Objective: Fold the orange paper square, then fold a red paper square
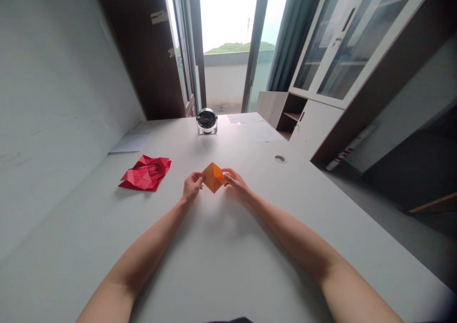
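In the head view, the person's two bare hands meet over a white counter (214,247), each gripping one side of a folded piece of orange paper (213,177). The paper has a diamond-like outline, with one corner pointing away from the person and one toward them, and a crease runs down its middle. Its right part looks brighter and more open than the flat left part.

The left hand (193,186) pinches the left corner between thumb and fingers. The right hand (235,180) has the right corner between its thumb and fingers, which are partly tucked behind the paper. Whether the paper touches the counter or is raised just above it cannot be told.

To the left of the hands, well apart from them, a creased sheet of red paper (145,173) lies on the counter, with a thin black cord (154,167) looped on top of it. Beyond it, pale sheets (130,141) lie by the wall. Near the far edge of the counter stands a round, dark-faced device (207,120) in a silvery frame, and to its right more white sheets (260,129) lie flat. A round cable hole (280,159) is set in the counter on the right side. Past the counter are a glass door (228,52), a grey curtain (293,37) and a white cabinet (321,75) with glass panes.
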Motion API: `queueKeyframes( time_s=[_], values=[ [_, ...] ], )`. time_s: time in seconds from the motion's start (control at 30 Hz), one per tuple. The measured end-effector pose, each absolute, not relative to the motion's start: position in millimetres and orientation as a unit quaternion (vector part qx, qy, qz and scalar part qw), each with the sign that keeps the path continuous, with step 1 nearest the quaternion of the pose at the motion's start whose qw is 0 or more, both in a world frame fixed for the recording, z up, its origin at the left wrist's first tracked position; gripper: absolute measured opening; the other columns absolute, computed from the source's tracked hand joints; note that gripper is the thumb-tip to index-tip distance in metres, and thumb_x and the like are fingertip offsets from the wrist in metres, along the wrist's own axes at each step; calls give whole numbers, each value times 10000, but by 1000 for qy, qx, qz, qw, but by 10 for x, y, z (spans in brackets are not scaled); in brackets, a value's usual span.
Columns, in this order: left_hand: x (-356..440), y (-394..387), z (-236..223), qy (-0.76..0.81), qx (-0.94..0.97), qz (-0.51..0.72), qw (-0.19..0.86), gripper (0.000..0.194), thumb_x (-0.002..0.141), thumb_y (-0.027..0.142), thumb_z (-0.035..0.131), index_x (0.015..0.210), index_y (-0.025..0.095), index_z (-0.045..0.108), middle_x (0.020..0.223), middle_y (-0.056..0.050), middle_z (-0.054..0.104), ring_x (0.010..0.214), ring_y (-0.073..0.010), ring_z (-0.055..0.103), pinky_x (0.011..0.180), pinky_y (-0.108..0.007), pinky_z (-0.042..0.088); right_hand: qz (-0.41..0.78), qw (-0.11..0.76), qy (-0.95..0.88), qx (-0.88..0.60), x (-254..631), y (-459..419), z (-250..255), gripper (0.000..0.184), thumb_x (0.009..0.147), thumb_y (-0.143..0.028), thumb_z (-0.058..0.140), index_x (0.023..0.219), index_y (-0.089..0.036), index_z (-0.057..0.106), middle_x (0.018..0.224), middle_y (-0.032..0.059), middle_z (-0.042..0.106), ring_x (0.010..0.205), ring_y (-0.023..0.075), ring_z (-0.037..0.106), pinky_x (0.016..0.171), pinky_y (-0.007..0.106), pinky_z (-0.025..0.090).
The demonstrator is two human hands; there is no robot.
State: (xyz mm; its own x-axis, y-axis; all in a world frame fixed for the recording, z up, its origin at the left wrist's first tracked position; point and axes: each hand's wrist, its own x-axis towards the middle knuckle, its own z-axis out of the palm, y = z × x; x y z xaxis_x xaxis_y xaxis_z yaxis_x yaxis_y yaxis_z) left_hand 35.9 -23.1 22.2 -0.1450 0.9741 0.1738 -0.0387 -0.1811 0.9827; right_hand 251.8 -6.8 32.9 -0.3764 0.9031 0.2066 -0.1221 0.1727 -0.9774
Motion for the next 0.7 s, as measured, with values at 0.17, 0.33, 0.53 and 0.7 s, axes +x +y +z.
queueKeyframes(
  time_s=[0.17,0.33,0.53,0.7],
  values=[
    [359,-219,226,450,473,608,451,392,721,482,759,866,165,579,756,-4,652,507,-85,555,535,-236,444,567,441,-634,-288,2508,-84,346,613,789,-643,652,1198,-190,603,1001,82,684,846,192,611,684,283,476],
    [387,-254,234,414,483,594,493,440,721,504,779,882,156,564,750,-27,672,608,-138,641,658,-290,524,567,450,-626,-290,2480,-88,320,533,743,-590,743,1050,-159,677,913,67,694,791,182,601,697,284,455],
    [409,-328,248,451,621,519,376,401,820,535,676,974,166,668,915,-70,684,782,-183,673,706,-288,532,578,471,-601,-288,2493,-50,273,442,782,-576,713,966,-175,742,930,57,724,852,201,625,792,313,457],
    [363,-356,305,506,678,481,229,299,864,457,633,858,166,702,843,-55,644,685,-145,585,632,-249,473,597,458,-592,-290,2496,-24,242,479,768,-595,712,1014,-186,752,999,77,736,974,236,635,891,359,466]
  ],
)
